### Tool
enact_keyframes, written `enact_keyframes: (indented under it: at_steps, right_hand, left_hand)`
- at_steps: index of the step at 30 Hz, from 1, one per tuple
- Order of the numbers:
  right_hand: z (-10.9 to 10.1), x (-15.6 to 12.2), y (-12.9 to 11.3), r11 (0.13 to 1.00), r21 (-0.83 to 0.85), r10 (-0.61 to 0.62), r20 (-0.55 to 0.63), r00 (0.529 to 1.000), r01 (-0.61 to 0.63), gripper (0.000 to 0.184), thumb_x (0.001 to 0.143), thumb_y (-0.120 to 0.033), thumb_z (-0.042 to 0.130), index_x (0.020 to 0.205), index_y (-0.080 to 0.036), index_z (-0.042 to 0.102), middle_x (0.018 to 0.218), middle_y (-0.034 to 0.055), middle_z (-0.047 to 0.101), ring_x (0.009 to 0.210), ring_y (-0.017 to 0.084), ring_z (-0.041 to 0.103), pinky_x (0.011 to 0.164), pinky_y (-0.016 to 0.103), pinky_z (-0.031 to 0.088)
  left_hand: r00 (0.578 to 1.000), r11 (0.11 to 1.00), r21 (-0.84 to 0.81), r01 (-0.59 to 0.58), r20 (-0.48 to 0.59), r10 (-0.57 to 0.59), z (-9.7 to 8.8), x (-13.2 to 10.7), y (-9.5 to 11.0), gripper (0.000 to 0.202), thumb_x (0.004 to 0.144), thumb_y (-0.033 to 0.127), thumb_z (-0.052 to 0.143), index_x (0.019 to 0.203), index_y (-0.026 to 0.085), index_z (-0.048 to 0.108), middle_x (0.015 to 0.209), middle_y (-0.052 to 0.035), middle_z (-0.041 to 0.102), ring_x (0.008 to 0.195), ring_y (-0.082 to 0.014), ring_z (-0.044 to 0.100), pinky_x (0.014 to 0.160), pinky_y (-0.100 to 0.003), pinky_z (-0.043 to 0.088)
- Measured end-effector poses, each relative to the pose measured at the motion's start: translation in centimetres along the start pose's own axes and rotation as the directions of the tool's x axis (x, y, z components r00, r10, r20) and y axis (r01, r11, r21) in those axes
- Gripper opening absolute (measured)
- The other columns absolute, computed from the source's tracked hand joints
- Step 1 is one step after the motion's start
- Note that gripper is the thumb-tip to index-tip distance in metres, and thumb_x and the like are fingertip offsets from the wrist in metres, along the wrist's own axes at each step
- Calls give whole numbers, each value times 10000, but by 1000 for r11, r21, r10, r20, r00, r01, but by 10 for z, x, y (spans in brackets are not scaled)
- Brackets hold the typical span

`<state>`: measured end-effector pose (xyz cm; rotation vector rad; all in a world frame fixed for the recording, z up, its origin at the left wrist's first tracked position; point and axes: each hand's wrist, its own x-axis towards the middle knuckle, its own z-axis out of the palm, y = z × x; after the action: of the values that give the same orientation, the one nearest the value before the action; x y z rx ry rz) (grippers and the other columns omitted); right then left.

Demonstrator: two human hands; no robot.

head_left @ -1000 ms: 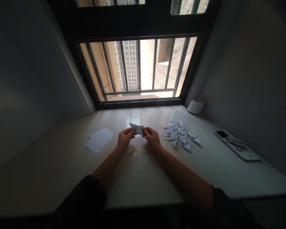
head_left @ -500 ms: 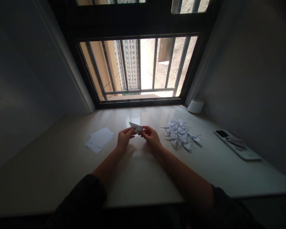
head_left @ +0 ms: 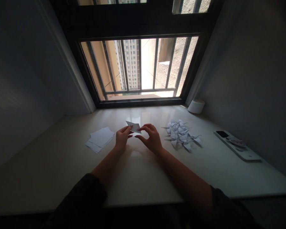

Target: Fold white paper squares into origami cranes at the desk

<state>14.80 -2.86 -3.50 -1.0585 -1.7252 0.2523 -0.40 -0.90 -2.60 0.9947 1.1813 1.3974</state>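
A small folded white paper (head_left: 132, 126) is held above the pale table (head_left: 138, 171) in front of the window. My left hand (head_left: 122, 138) pinches its left side between thumb and fingers. My right hand (head_left: 151, 136) is beside the paper's right end, its thumb and fingers spread in a curve; the forefinger tip touches or nearly touches the paper. Both forearms reach in from the dark sleeves at the bottom.
A stack of flat white sheets (head_left: 100, 139) lies left of my hands. A heap of several folded paper cranes (head_left: 180, 134) lies to the right. Further right sits a long white tray with dark items (head_left: 235, 145), and a white round container (head_left: 196, 106) stands by the barred window (head_left: 139, 68).
My right hand has let go of the paper's right end and opened its fingers. The left hand has tilted the paper and lifted it slightly toward the window.
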Motion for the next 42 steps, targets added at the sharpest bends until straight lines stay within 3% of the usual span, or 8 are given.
enact_keyframes:
  at_steps: [3,6,12,18,24,32,42]
  right_hand:
    - [-1,0,1,993,-100,-57,26,998,59,177,780,-356,641,937,-294,696,975,61,613,884,219,532,776,376,464]
    - [0,1,2,995,-98,-26,4,1000,26,135,817,-296,598,884,-309,714,931,48,629,846,206,527,764,377,466]
    - [3,2,0,981,155,130,-61,990,-120,127,774,-338,634,825,-259,719,853,54,645,846,202,558,697,341,489]
    - [8,3,5,916,316,262,-9,965,-246,217,727,-430,655,786,-230,715,825,54,654,841,199,583,619,293,475]
    - [8,3,4,877,380,296,52,954,-293,248,709,-452,663,749,-210,695,818,46,660,781,179,600,613,278,456]
    - [4,6,5,887,375,275,33,961,-267,238,708,-447,673,754,-217,712,785,41,657,743,169,596,612,281,448]
    - [-1,4,0,948,295,143,-49,988,-123,149,764,-375,648,795,-238,701,771,33,644,724,168,572,585,289,459]
  left_hand:
    - [1000,1000,-17,7,6,-6,1,-1,2,471,596,472,726,952,165,702,878,-95,692,801,-202,640,638,-259,445]
    - [998,999,-22,29,52,-28,4,-3,4,527,607,477,719,1033,169,679,911,-103,689,828,-209,640,655,-263,449]
    - [981,993,79,-92,181,77,5,-7,10,569,637,487,701,1132,212,636,991,-83,690,898,-219,619,660,-261,439]
    - [945,970,98,-222,266,189,4,-4,9,574,635,400,734,1156,188,620,1055,-98,677,966,-245,597,781,-320,451]
    - [938,987,42,-154,320,133,3,-3,10,649,627,382,747,1215,177,563,1040,-116,675,943,-242,610,808,-341,451]
    - [926,984,81,-161,356,122,-2,2,15,597,619,375,758,1149,164,585,922,-97,691,838,-220,637,775,-331,461]
    - [913,976,143,-164,398,95,-9,7,20,581,597,354,782,1106,137,606,901,-96,700,837,-232,647,816,-380,461]
